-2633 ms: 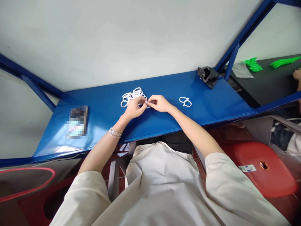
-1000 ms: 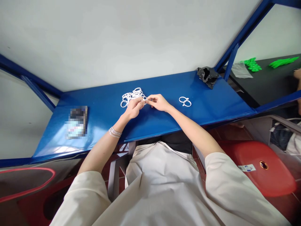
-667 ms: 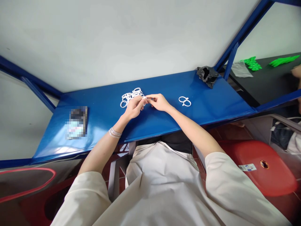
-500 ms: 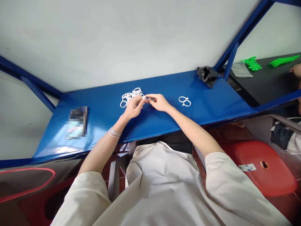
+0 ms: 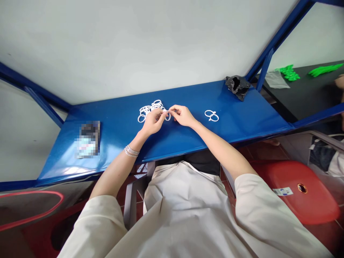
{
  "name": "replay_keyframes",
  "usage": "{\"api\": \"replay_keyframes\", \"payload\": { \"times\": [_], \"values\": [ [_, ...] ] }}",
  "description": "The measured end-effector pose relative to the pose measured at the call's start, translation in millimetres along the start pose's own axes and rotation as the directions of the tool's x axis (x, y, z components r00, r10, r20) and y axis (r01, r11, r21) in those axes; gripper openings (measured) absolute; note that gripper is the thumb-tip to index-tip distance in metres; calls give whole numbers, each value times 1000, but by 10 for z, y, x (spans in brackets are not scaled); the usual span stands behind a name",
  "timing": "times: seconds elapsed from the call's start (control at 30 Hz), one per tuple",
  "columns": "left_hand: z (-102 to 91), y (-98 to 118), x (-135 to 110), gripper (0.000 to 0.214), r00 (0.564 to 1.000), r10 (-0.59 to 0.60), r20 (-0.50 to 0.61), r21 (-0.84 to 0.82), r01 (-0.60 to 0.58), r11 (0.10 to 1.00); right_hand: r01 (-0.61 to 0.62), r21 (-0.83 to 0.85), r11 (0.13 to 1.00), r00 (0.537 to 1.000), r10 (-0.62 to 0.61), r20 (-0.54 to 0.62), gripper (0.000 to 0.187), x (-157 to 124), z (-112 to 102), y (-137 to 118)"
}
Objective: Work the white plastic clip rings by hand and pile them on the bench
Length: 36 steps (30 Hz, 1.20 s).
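- Pinching a small white plastic ring (image 5: 167, 115) at centre frame: my left hand (image 5: 153, 122) and right hand (image 5: 182, 115) are both closed on it with thumbs and fingertips, and they meet at the ring.
- Pile of white plastic rings (image 5: 150, 108): a loose, tangled heap on the blue metal shelf (image 5: 188, 138), directly above my left hand in the frame. Its long axis runs left to right, along the shelf. My left hand is the nearer, with its fingers overlapping the heap's lower right edge; my right hand lies just to the right of it.
- Linked pair of white rings (image 5: 211, 115): lying alone on the shelf, right of centre, nearer my right hand but well apart from it.
- Silver bangles (image 5: 131, 151): on my left wrist, lower left of the hands.
- Upper right: a crumpled black plastic bag (image 5: 237, 85) at the shelf's back edge; beyond it, bright green plastic pieces (image 5: 289, 73) on a black tabletop (image 5: 301, 94), with another person's hand (image 5: 340, 82) cut off by the frame edge.
- Hidden or unclear: my fingers cover most of the pinched ring, so its full shape and any link to another ring cannot be made out. The rings inside the heap overlap too closely to count. A pixelated object (image 5: 88, 139) at the shelf's left end cannot be identified.
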<state>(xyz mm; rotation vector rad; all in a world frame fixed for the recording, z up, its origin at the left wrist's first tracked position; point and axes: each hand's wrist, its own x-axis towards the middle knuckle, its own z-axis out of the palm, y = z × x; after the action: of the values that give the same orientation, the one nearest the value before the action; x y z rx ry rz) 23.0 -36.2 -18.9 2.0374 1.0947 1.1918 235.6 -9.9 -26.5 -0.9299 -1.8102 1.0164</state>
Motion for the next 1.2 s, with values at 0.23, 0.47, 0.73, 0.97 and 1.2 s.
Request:
{"api": "replay_keyframes", "payload": {
  "times": [0.23,0.47,0.73,0.97,1.2],
  "values": [
    [-10,-48,11,55,984,-84,-155,16,87,996,-45,139,989,999,42,19,61,15,4,10],
    [-9,-23,3,58,995,-43,-92,6,44,999,-17,65,998,997,12,77,62,-45,45,-59],
    [10,-32,-16,53,1000,13,-18,-56,-14,998,-17,-120,993,996,27,82,70,-71,26,-166],
    [18,-11,-10,49,1000,-15,3,-54,15,998,-39,-184,982,994,58,96,76,-79,17,-158],
    [35,45,0,51,993,-82,89,-172,97,980,-51,-248,968,995,70,72,76,-81,9,-182]
  ]
}}
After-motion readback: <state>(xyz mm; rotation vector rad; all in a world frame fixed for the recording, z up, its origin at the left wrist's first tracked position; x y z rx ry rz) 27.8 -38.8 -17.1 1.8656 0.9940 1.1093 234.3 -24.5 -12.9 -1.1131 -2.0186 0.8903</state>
